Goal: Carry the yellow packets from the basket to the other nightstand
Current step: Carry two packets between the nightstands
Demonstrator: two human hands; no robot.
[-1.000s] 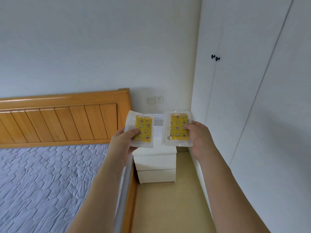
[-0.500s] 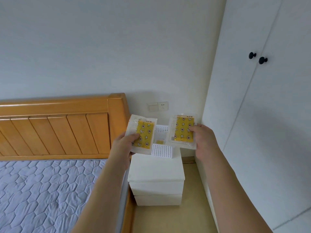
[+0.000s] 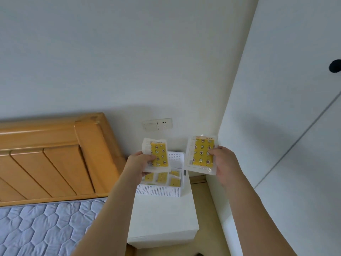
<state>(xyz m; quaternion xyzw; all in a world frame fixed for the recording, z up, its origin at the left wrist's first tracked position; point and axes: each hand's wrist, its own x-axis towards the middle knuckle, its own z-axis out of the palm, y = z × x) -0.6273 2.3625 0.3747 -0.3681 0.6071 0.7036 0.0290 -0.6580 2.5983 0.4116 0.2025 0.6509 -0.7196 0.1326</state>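
Both hands hold yellow packets above the basket: left hand grips a stack, right hand pinches 1 packet. They look light, flimsy, best held by edges.

Nightstand: white nightstand, lower centre of the frame, set in the corner between the bed and the white wardrobe wall on the right.
Top of nightstand: flat white surface, bare toward the near edge.
Basket: white perforated basket stands directly on the far part of the nightstand top, near the wall.
Basket contents: several yellow packets lie flat on its bottom.
Bed: wooden headboard at centre left; quilted grey-blue mattress in the lower left of the frame.
Floor: a beige strip shows right of the nightstand, against the wall.
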